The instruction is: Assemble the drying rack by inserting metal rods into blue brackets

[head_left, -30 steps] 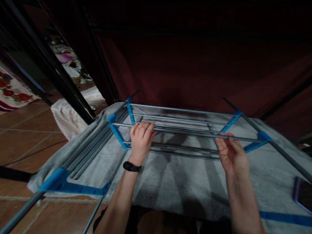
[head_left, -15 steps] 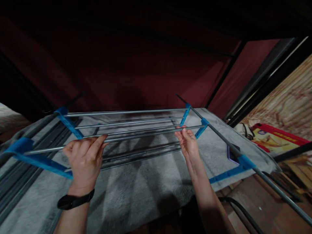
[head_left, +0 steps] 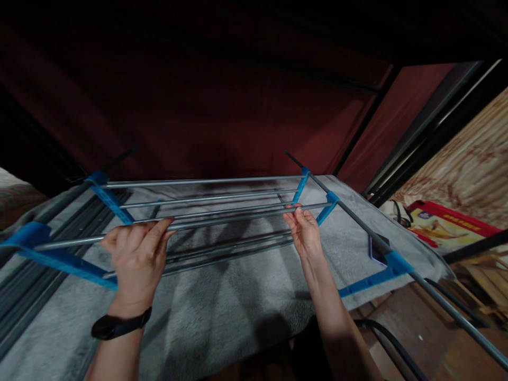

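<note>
A rack frame of grey metal tubes and blue plastic brackets lies across a grey blanket (head_left: 222, 312). My left hand (head_left: 137, 248), with a black band on the wrist, is wrapped palm-down round a metal tube (head_left: 230, 219) of the rack. Farther right, my right hand (head_left: 304, 227) pinches the same tube between thumb and fingers, near a blue bracket (head_left: 326, 209). At the left end, another blue bracket (head_left: 67, 264) joins a long side tube. A front right bracket (head_left: 377, 280) hangs on the right side tube (head_left: 448, 312). My left fingers hide part of the tube.
More loose grey tubes (head_left: 35, 286) lie on the blanket at the left. A phone (head_left: 379, 250) rests by the right side tube. Beyond the blanket's right edge is a red and yellow box (head_left: 448, 225). A dark red panel (head_left: 222, 121) stands behind.
The view and the rack have shifted very slightly left. Both hands keep their hold on the tube, with hardly any other movement.
</note>
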The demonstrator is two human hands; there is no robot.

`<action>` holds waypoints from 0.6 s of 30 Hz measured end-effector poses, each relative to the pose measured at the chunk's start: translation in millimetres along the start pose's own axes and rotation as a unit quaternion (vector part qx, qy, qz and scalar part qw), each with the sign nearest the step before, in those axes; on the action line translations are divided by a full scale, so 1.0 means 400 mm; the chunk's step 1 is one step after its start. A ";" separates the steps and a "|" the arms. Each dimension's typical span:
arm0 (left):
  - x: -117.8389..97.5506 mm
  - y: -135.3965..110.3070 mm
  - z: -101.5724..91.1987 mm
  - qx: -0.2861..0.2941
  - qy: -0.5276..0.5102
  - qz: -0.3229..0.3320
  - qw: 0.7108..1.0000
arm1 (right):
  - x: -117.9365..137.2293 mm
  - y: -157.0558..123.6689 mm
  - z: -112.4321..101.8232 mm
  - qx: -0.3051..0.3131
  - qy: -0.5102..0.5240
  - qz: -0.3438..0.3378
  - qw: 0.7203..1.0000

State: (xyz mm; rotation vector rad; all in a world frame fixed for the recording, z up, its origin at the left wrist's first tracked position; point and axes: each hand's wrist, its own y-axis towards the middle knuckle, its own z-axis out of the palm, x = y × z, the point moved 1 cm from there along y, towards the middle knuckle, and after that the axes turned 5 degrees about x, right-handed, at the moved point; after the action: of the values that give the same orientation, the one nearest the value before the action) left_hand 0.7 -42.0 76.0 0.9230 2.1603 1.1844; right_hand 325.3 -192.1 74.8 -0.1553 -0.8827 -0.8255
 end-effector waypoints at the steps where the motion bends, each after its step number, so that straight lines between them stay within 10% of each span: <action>1: 0.001 -0.002 0.001 -0.001 -0.002 0.000 1.000 | 0.000 0.000 0.000 0.000 0.002 -0.001 1.000; 18: 0.004 -0.009 0.008 -0.002 -0.028 -0.006 1.000 | 0.003 -0.006 -0.007 0.022 -0.022 0.004 1.000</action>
State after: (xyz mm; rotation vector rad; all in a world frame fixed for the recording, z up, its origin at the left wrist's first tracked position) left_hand 0.8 -40.3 71.2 0.9299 2.1157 1.1430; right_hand 325.9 -195.7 73.5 -0.1394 -0.9392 -0.7973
